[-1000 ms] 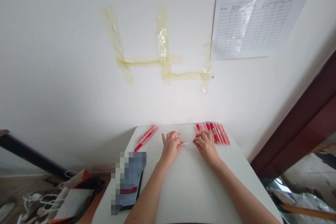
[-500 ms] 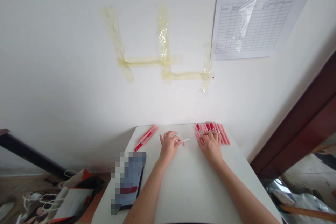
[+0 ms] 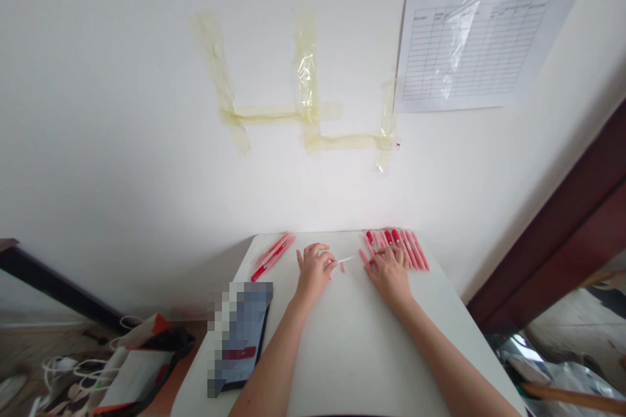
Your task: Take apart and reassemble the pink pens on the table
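Observation:
My left hand point(image 3: 315, 267) is closed, thumb and fingertips pinching a thin white stick point(image 3: 346, 260) that looks like a pen refill and points right. Just below its tip, a small pink piece point(image 3: 343, 268) lies on the white table point(image 3: 352, 352). My right hand point(image 3: 391, 267) has its fingers around a pink pen point(image 3: 362, 255), whose end sticks out to the left. That hand covers the lower part of a row of pink and red pens point(image 3: 415, 251). A smaller group of pink and red pens point(image 3: 274, 254) lies at the far left of the table.
A partly blurred tablet-like device point(image 3: 244, 339) lies on the table's left side. The white wall point(image 3: 264, 189) rises right behind the table and carries yellowish tape and a taped paper sheet point(image 3: 469, 45). Bags point(image 3: 141, 365) stand on the floor at left.
My right hand has shifted slightly left, drawing a pink pen away from the row. My left hand stays nearly in place with the white stick.

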### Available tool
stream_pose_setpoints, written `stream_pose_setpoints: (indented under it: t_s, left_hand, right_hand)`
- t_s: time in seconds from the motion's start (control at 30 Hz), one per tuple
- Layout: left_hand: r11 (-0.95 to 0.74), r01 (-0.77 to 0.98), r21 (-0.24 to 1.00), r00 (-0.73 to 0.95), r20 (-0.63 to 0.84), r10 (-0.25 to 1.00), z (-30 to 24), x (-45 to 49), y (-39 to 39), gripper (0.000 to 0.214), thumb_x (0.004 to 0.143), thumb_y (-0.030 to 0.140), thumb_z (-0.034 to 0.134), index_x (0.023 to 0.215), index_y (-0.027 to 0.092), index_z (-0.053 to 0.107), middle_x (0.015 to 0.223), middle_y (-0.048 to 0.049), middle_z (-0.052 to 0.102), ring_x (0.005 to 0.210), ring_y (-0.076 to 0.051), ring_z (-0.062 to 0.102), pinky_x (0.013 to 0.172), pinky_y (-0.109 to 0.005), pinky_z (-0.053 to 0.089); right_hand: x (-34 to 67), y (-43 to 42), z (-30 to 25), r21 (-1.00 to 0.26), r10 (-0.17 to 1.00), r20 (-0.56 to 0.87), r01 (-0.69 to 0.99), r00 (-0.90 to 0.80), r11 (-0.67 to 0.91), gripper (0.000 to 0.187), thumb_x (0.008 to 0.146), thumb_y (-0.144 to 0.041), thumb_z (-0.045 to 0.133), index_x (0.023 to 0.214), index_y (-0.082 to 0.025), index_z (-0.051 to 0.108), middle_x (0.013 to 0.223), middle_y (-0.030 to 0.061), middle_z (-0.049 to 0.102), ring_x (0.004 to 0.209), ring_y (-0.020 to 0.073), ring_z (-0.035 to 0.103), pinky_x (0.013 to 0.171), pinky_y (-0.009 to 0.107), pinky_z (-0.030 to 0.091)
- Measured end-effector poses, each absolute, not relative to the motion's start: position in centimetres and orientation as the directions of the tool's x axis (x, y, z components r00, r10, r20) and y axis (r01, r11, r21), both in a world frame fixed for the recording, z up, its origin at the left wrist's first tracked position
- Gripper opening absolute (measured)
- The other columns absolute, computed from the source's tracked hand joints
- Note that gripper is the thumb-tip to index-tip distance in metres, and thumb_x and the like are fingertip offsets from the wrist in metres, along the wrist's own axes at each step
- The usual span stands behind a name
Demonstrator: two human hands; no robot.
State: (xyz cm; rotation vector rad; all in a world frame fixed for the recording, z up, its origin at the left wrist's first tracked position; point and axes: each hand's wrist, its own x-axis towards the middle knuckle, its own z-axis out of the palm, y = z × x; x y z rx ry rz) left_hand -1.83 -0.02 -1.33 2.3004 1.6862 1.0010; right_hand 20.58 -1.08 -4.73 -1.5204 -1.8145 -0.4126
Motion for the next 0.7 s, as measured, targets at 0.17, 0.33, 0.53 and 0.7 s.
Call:
stream_pose_setpoints:
  t_s: [0.17, 0.33, 0.53, 0.7]
  left_hand:
    - [-0.373, 0.815, 0.443, 0.161, 0.445, 0.881, -1.2, -1.9, -0.1, 0.003, 0.083, 0.025, 0.067, 0.080, 0.025, 0.068, 0.120, -0.0044, 0.061, 0.125, -0.027, 0.045, 0.112, -0.070, 0.014]
    - [-0.365, 0.820, 0.441, 0.147, 0.454, 0.879, -1.1, -2.1, 0.1, 0.004, 0.083, 0.025, 0.067, 0.079, 0.025, 0.068, 0.120, -0.0038, 0.061, 0.125, -0.027, 0.045, 0.111, -0.071, 0.016]
    - [-0.353, 0.830, 0.432, 0.130, 0.466, 0.875, -1.1, -2.1, 0.1, 0.003, 0.083, 0.025, 0.066, 0.081, 0.025, 0.068, 0.120, -0.0043, 0.061, 0.124, -0.027, 0.046, 0.112, -0.069, 0.015]
    - [-0.338, 0.833, 0.438, 0.125, 0.446, 0.886, -0.9, -2.2, 0.1, 0.003, 0.083, 0.025, 0.066, 0.081, 0.025, 0.069, 0.121, -0.0049, 0.061, 0.125, -0.027, 0.045, 0.112, -0.068, 0.013]
  right_hand:
    - [20.5, -1.1, -4.6, -0.211, 0.714, 0.698, 0.940, -0.048, 0.269, 0.023, 0.089, -0.039, 0.059, 0.074, -0.024, 0.066, 0.100, 0.0089, 0.058, 0.110, 0.0315, 0.043, 0.099, 0.056, 0.032]
    - [21.1, -1.2, -4.1, -0.270, 0.714, 0.700, 0.926, 0.002, 0.263, 0.018, 0.091, -0.035, 0.057, 0.086, -0.023, 0.069, 0.104, 0.0088, 0.059, 0.110, 0.0294, 0.042, 0.094, 0.049, 0.038]
    - [22.6, -0.6, -4.1, -0.294, 0.689, 0.724, 0.906, 0.003, 0.305, 0.018, 0.091, -0.033, 0.054, 0.095, -0.025, 0.070, 0.106, 0.0095, 0.059, 0.106, 0.0287, 0.044, 0.086, 0.047, 0.042]
    - [22.8, -0.6, -4.1, -0.302, 0.699, 0.715, 0.900, -0.003, 0.313, 0.016, 0.090, -0.030, 0.056, 0.094, -0.026, 0.071, 0.107, 0.0097, 0.059, 0.104, 0.0289, 0.044, 0.084, 0.047, 0.044]
